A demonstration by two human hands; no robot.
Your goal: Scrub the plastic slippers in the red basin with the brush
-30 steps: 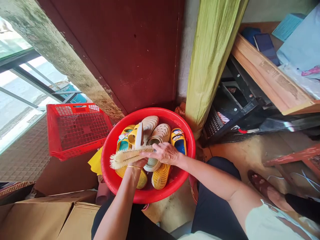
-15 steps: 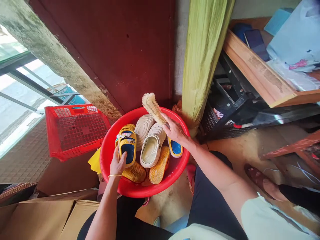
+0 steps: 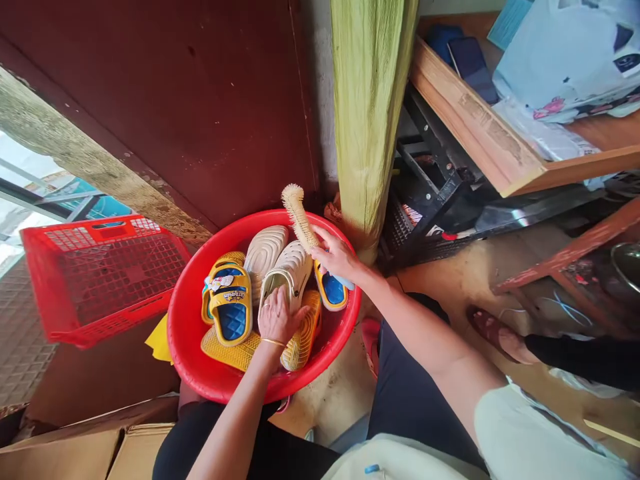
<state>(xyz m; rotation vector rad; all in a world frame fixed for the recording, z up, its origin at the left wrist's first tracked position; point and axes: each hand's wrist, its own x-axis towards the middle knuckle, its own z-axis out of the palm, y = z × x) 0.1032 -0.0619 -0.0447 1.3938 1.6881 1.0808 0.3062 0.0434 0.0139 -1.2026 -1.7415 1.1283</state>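
A red plastic basin (image 3: 181, 327) holds several shoes between my knees. My left hand (image 3: 279, 319) grips the heel end of a beige clog (image 3: 293, 267), fingers in its opening and thumb out to the right. In my right hand (image 3: 336, 255) is a pale-bristled scrub brush (image 3: 300, 217), its head raised above the clog's toe. A second beige clog (image 3: 267, 248) lies sole up beside it. Yellow-and-blue slide sandals (image 3: 234, 321) rest at the left, another such sandal (image 3: 334, 292) under my right hand. Yellow soles (image 3: 300, 345) show near the front.
An empty-looking red crate (image 3: 115, 267) stands left of the basin, with cardboard boxes (image 3: 60, 453) below it. A green cloth (image 3: 373, 113) hangs behind, near a dark red door (image 3: 200, 100). To the right are an open wooden drawer (image 3: 480, 127) and another person's foot (image 3: 493, 330).
My left hand has let go of the yellow-and-blue slide sandal and moved right onto the beige clog. The brush stays in my right hand. The view has shifted right.
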